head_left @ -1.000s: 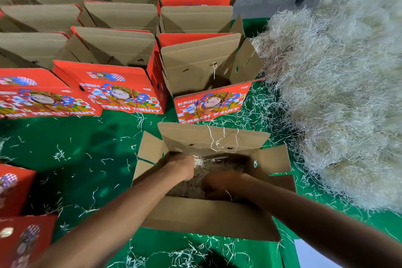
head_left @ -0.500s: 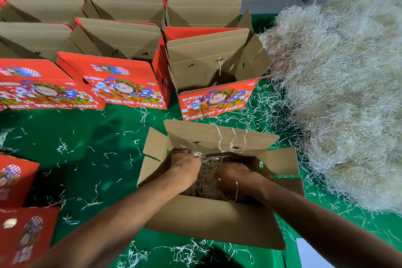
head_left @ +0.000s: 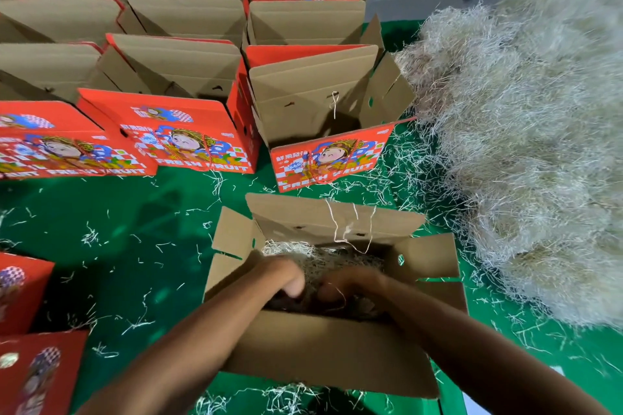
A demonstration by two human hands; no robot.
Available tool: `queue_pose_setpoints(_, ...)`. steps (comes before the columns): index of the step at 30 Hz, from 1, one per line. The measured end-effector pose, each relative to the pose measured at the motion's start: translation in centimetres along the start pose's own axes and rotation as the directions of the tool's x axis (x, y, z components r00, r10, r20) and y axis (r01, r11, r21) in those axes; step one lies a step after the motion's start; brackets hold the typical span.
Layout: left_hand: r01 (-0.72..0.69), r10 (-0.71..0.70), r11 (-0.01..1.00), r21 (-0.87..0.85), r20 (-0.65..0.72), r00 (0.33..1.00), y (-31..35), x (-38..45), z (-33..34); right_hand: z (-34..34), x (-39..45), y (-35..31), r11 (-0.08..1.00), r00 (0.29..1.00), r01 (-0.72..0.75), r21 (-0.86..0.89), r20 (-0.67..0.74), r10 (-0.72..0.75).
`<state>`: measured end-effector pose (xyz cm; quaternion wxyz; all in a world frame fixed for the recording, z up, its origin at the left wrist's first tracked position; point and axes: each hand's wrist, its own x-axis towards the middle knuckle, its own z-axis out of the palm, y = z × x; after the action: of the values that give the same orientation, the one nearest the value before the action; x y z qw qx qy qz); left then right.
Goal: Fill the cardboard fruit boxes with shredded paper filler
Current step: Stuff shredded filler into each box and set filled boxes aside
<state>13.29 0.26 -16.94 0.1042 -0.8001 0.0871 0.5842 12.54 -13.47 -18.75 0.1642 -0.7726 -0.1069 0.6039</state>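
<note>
An open cardboard fruit box (head_left: 323,350) stands in front of me on the green cloth, flaps up. Pale shredded paper filler (head_left: 323,258) lies inside it. Both hands are down in the box, close together. My left hand (head_left: 286,278) has its fingers curled into the filler. My right hand (head_left: 349,286) is curled beside it, a strand of paper across its fingers. Whether either hand grips filler or only presses it is unclear. A big heap of shredded paper (head_left: 526,145) lies to the right.
Rows of open red "Fresh Fruit" boxes (head_left: 323,158) stand behind, the nearest just beyond my box. More red boxes (head_left: 23,293) sit at the left edge. Loose paper strands litter the green cloth (head_left: 135,229). A grey wall runs along the back.
Both hands have drawn closer together and nearer to the box's front wall, pushing through the filler. The view has shifted slightly.
</note>
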Motion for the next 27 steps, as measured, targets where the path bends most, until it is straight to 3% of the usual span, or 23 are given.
queue_pose_setpoints(3,0.027,-0.032,0.997,-0.071,-0.076,0.997,0.9,-0.3,-1.1,-0.8,-0.8,0.8,0.991,0.985,-0.071,0.114,-0.147,0.087)
queue_pose_setpoints(8,0.109,-0.137,0.977,-0.184,-0.148,0.979,2.2,0.2,0.5,1.1,0.1,2.1,0.986,0.923,-0.165,-0.018,-0.355,0.148)
queue_pose_setpoints(12,0.139,-0.182,0.962,-0.236,-0.173,0.968,3.1,0.7,2.0,1.7,0.7,1.9,0.965,0.901,-0.208,-0.161,-0.416,0.125)
queue_pose_setpoints(15,0.134,-0.171,0.969,-0.210,-0.173,0.970,2.9,0.6,1.8,2.2,0.4,1.1,0.901,0.848,-0.357,-0.245,-0.491,0.202)
queue_pose_setpoints(21,0.179,-0.194,0.978,-0.111,-0.145,0.970,3.1,-0.1,2.1,3.0,-0.9,0.2,0.874,0.808,-0.441,-0.206,-0.515,0.286)
queue_pose_setpoints(24,0.221,-0.237,0.969,-0.114,-0.153,0.959,3.5,-0.5,1.2,2.4,-1.1,0.3,0.862,0.837,-0.372,-0.344,-0.525,0.152)
queue_pose_setpoints(27,0.264,-0.290,0.953,-0.150,-0.190,0.938,2.9,-0.1,-0.2,2.0,-0.6,1.1,0.947,0.948,-0.121,-0.297,-0.316,0.022)
